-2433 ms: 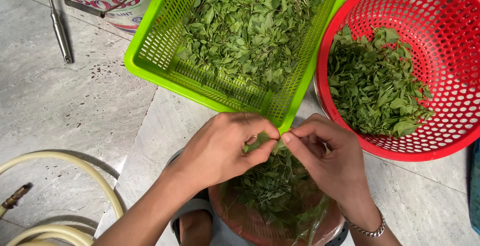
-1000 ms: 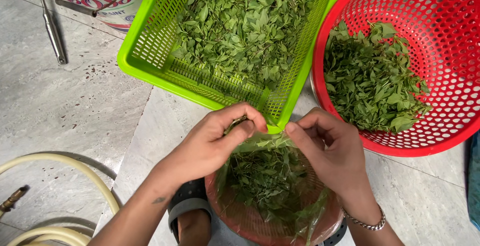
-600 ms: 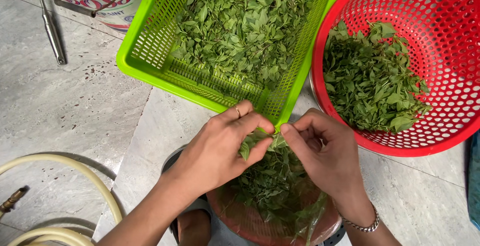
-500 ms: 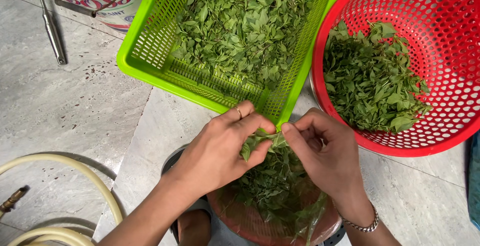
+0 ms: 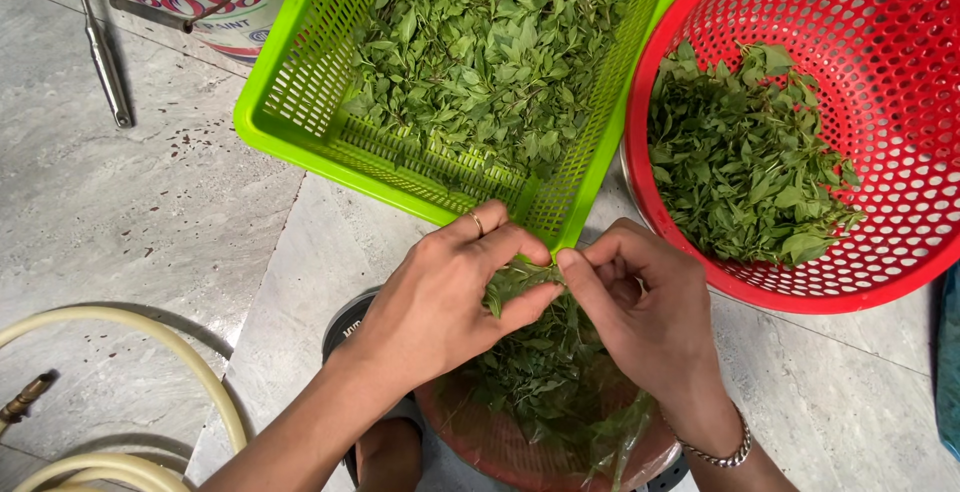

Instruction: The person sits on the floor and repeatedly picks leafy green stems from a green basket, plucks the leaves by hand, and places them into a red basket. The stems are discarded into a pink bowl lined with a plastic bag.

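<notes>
Here, the left hand (image 5: pixel 440 302) and right hand (image 5: pixel 650 317) both pinch 1 leafy sprig (image 5: pixel 520 277), each grip closed on it, just above a brown bowl (image 5: pixel 500 447) of greens, beside the green basket (image 5: pixel 300 102) and red basket (image 5: pixel 900 72) on the floor (image 5: pixel 120 232).

Pale grey stone floor tiles (image 5: pixel 150 202), speckled with dark flecks, lie under even daylight. A cream hose (image 5: pixel 190 372) curls at lower left of them; a metal rod (image 5: pixel 103 62) lies above it.
</notes>
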